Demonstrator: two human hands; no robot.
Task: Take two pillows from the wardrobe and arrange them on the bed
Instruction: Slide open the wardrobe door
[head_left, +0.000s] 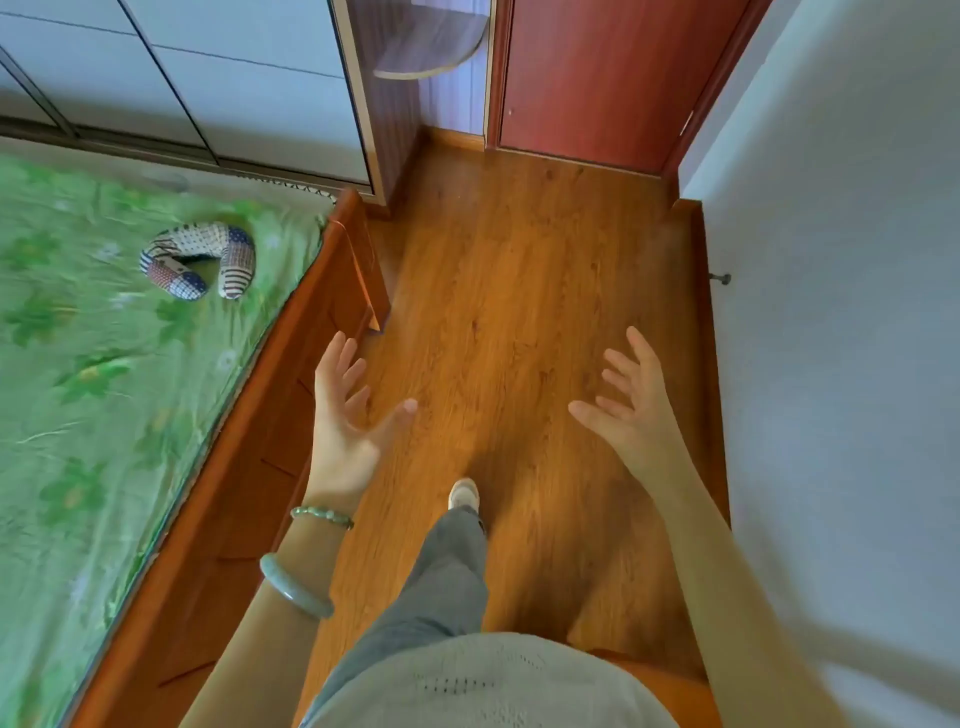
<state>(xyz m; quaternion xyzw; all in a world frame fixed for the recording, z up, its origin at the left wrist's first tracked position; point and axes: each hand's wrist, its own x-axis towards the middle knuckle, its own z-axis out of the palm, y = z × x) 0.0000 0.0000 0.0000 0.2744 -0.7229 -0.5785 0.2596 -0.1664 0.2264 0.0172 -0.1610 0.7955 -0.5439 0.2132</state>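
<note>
Bed (156, 415) w/ green sheet: patchwork neck pillow (200, 260) (U-shaped) on it.

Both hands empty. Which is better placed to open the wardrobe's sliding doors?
Left, probably. The left hand is on the bed side, nearer the wardrobe; the right hand is by the wall.

Cut off at the edges and smeared by motion

The bed (104, 364) runs off the left and bottom edges, its green sheet blurred. The wardrobe (208, 78) is cropped at the top and left, so its inside cannot be seen. Only the lower part of the red door (597, 78) shows. Both forearms leave the frame at the bottom. One shoe (463, 493) is visible, the other leg hidden under the shirt (493, 686).
</note>
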